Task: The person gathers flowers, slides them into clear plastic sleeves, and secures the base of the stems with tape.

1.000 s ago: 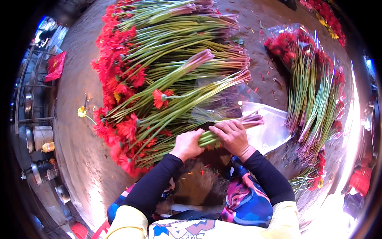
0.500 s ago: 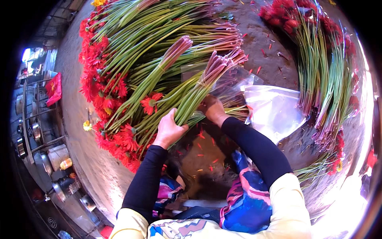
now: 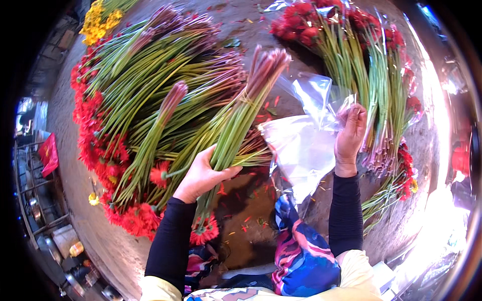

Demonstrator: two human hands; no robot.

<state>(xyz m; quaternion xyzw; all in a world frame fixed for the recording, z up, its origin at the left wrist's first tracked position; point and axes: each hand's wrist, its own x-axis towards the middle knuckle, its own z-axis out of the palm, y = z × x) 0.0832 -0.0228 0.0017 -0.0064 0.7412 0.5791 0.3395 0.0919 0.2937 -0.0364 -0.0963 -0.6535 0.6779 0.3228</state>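
My left hand [image 3: 200, 176] is wrapped round a tied bunch of gerbera stems [image 3: 232, 128], its cut pinkish ends pointing up and away. Red blooms [image 3: 205, 231] of that bunch hang below the hand. My right hand [image 3: 350, 138] is raised to the right, its thumb and fingers pinched at the edge of a clear plastic sleeve [image 3: 315, 96]. Beneath it lies a stack of shiny plastic sleeves [image 3: 301, 143]. A smaller bunch of stems [image 3: 159, 120] rests on the big pile of red gerberas [image 3: 191, 80] at the left.
Wrapped bunches of red flowers [image 3: 346, 47] lie at the right, with a few loose flowers [image 3: 405, 173] below them. Yellow flowers [image 3: 98, 22] sit at the far left. Fallen red petals dot the floor [image 3: 251, 205]. Pots and a metal rack [image 3: 42, 220] stand along the left edge.
My right hand has moved from beside the stems out to the right, onto the clear plastic. The bunch in my left hand stands more upright, and the view has shifted right.
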